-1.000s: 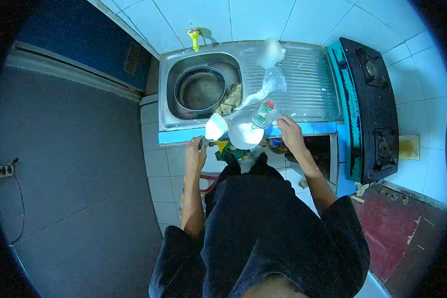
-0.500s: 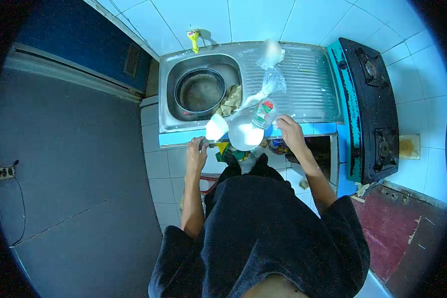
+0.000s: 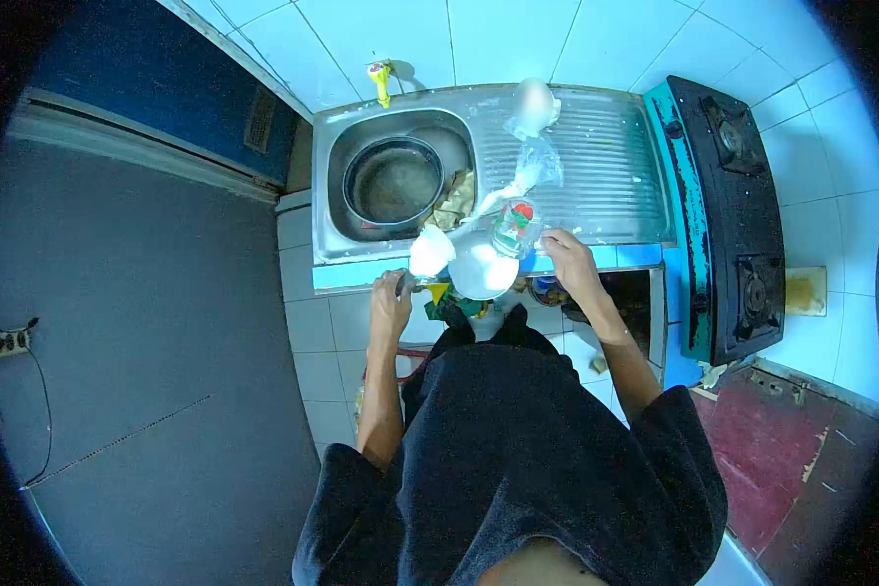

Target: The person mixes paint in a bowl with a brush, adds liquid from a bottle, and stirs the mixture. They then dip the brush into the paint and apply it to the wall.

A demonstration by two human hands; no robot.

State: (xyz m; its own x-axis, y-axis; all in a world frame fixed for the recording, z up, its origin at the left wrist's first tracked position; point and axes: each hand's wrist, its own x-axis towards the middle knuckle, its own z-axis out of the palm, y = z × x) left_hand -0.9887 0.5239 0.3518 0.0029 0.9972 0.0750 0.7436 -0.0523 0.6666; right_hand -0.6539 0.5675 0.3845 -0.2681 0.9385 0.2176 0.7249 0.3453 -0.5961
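Observation:
My left hand (image 3: pixel 391 305) is closed round the short dark handle of a spoon-like utensil. At its far end sits a bright white mass (image 3: pixel 431 252), overlapping the left rim of a white bowl (image 3: pixel 479 282). My right hand (image 3: pixel 567 259) grips a clear glass mug (image 3: pixel 515 230) with a red and green print by its handle side. The mug hangs tilted over the bowl's upper right part. The bowl is at the counter's front edge. Behind it, a crumpled clear plastic bag (image 3: pixel 539 164) with white stuff lies on the ribbed drainboard (image 3: pixel 606 171).
Left of the drainboard, a sink (image 3: pixel 337 161) holds a dark round pan (image 3: pixel 393 181) and a brownish cloth (image 3: pixel 455 198). A yellow tap (image 3: pixel 381 83) is on the wall. A pale rounded object (image 3: pixel 533 103) stands behind the bag. A two-burner stove (image 3: pixel 728 215) is at the right.
My left hand has shifted slightly right, bringing the white mass closer to the mug. In my right hand the mug has turned a little and come slightly nearer to me.

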